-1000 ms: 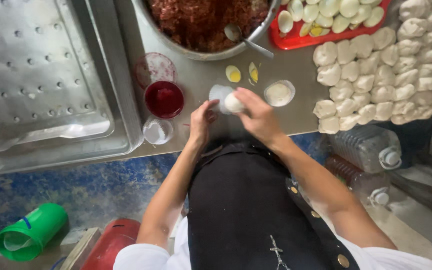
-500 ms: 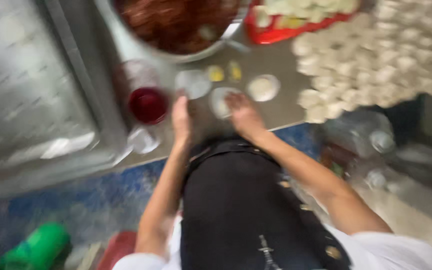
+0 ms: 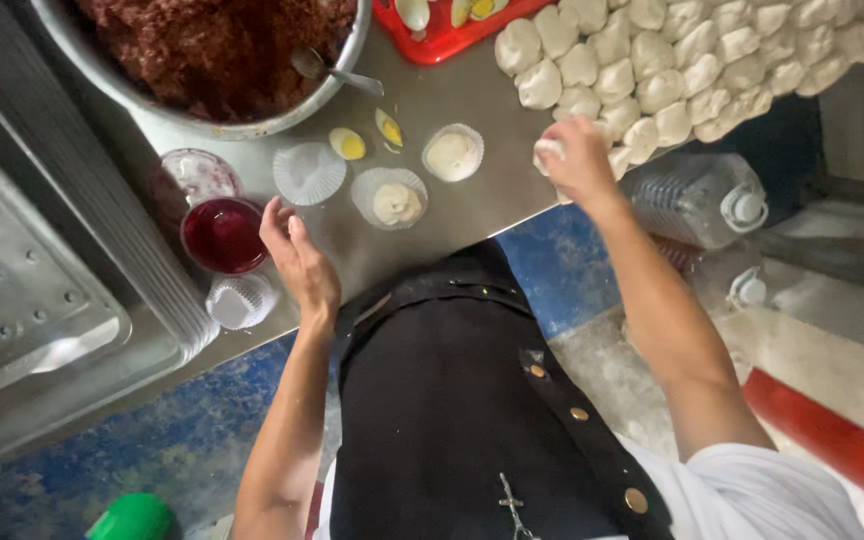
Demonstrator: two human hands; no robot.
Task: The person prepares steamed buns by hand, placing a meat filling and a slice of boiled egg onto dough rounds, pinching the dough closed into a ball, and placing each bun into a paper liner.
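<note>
At the bench's near edge, right hand (image 3: 580, 158) grasps a white dough ball (image 3: 549, 150) beside the dough pile (image 3: 672, 70). Left hand (image 3: 297, 255) hovers released, fingers spread, near an empty paper cup (image 3: 309, 172) and red-filled glass (image 3: 224, 235). Two filled cups (image 3: 392, 198) lie between. Clear plastic bottles (image 3: 702, 200) stand below the edge.

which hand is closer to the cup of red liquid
Left. The left hand rests on the table just right of the cup of red liquid, nearly touching it. The right hand is far across the table, at the pile of dough balls.
</note>
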